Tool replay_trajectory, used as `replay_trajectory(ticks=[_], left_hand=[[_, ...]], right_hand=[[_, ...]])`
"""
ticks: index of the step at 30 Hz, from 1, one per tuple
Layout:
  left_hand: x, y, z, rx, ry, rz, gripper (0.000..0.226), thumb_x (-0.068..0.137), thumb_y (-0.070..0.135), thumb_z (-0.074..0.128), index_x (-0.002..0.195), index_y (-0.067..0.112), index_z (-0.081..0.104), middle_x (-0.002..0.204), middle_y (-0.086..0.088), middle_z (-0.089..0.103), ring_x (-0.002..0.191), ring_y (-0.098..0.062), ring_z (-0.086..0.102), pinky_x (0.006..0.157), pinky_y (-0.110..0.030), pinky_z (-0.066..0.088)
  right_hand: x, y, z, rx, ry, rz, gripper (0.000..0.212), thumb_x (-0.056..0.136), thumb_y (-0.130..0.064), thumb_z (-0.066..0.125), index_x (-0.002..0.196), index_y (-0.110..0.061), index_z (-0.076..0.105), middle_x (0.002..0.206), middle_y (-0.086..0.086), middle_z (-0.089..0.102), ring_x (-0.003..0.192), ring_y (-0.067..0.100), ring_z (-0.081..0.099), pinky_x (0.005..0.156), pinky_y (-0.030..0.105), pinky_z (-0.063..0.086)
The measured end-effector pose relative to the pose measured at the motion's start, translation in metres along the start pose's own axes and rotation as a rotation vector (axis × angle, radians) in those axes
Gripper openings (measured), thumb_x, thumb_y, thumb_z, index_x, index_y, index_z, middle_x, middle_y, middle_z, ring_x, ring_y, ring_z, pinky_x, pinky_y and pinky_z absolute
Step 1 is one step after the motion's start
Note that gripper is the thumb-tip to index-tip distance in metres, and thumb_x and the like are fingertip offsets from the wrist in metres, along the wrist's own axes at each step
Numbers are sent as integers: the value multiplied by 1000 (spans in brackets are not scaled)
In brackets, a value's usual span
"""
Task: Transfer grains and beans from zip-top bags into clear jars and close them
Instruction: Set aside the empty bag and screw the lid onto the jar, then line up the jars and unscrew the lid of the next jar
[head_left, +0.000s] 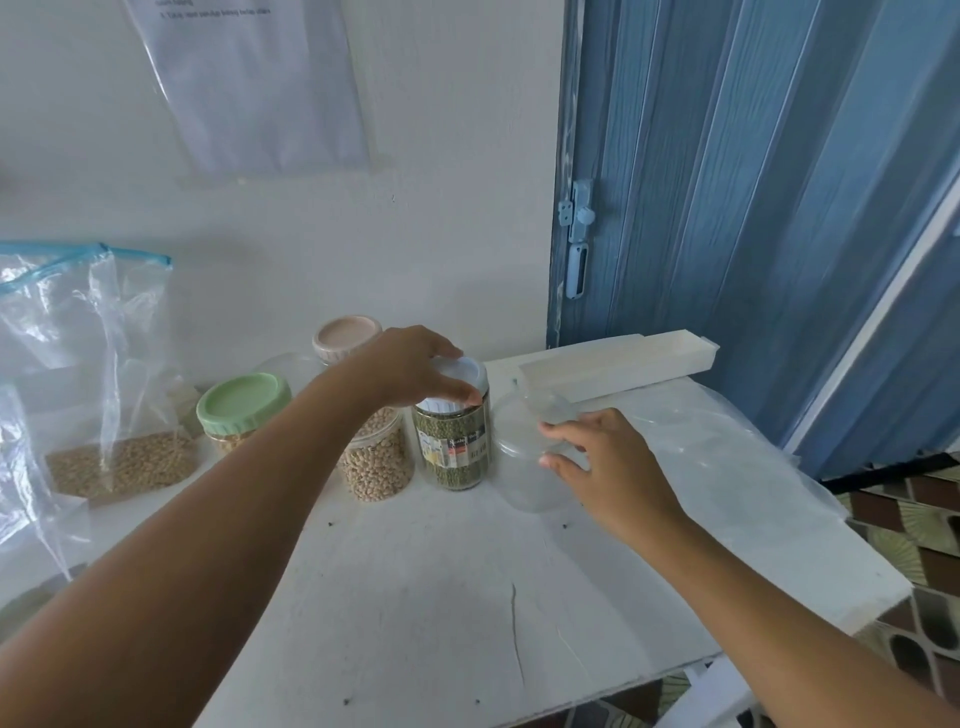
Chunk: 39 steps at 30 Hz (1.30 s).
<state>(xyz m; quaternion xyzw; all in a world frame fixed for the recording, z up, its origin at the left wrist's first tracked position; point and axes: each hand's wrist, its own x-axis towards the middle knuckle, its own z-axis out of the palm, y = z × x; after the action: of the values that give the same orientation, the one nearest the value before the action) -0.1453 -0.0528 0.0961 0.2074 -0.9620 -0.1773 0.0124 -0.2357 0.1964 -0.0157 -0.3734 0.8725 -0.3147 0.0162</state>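
Note:
My left hand (415, 366) grips the white lid (465, 376) on top of a clear jar of green beans (454, 447) standing mid-table. Just right of it, my right hand (597, 457) holds an empty clear jar (524, 441) with thumb and fingers round its side. A jar of pale beans (376, 460) stands left of the green one, partly behind my left forearm. Further left is a jar with a green lid (244, 402), and behind is one with a beige lid (347, 335). A zip-top bag (119, 462) with tan grain at its bottom lies at the left.
The white table (441, 597) ends at the lower right over a patterned floor. A long white box (618, 364) lies at the back by the blue folding door (753, 182). Clear plastic sheet (727, 467) covers the right side. Another empty bag (31, 493) hangs at the far left.

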Motion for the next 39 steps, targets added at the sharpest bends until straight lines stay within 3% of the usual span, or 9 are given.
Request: replay_trajectory(ticks=[6,11,15,21,24,29,34,39], left_hand=[[-2,1,2,-14,12,4,81,75,64,84,144,30,62,147,5,60,128,-19,58,99,-29,42],[-7,-1,5,-31,50,-3,80,75,66,83,144,30,62,150,6,58,132,-19,56,103,-31,42],[-33,-14,10,-50,176,51,75,85,63,76,149,28,58,152,2,57,140,-21,52,116,-40,39],[-107,-63,14,-251,248,119,57,93,42,76,147,33,57,136,6,62,115,-9,62,105,-39,54],[-145,-97,19,-303,274,123,55,92,28,74,144,36,57,128,10,62,112,-2,61,102,-31,55],[-202,-167,19,-322,162,46,85,86,19,80,156,39,36,139,12,53,125,0,52,107,-32,52],[-234,-225,23,-403,63,-39,116,69,51,95,158,52,21,142,20,47,128,3,50,100,-16,47],[-236,-259,31,-506,57,-82,133,60,60,96,163,47,13,150,14,48,132,-7,52,111,-26,45]], right_hand=[[-29,-11,2,23,-14,-21,45,97,-46,67,142,-42,60,135,-3,48,108,7,54,95,21,49],[-48,-29,13,69,-49,-86,45,96,-47,68,140,-45,60,134,-7,45,110,3,51,94,17,49],[-51,-46,25,68,-79,-122,44,95,-51,68,138,-48,60,132,-11,41,110,3,54,88,9,43],[-57,-82,45,142,-143,-169,40,96,-48,69,135,-48,63,130,-14,42,117,2,50,105,24,47],[-55,-105,63,190,-160,-195,40,95,-47,72,134,-47,64,131,-15,44,119,6,52,108,30,47],[-49,-149,99,228,-175,-255,39,92,-48,74,131,-49,66,127,-13,48,117,4,52,106,34,49],[-48,-199,137,237,-205,-318,40,92,-49,74,131,-48,66,127,-12,49,121,8,53,106,36,49],[-45,-240,160,249,-215,-332,41,91,-43,76,132,-43,68,126,-11,50,115,6,55,103,28,50]])
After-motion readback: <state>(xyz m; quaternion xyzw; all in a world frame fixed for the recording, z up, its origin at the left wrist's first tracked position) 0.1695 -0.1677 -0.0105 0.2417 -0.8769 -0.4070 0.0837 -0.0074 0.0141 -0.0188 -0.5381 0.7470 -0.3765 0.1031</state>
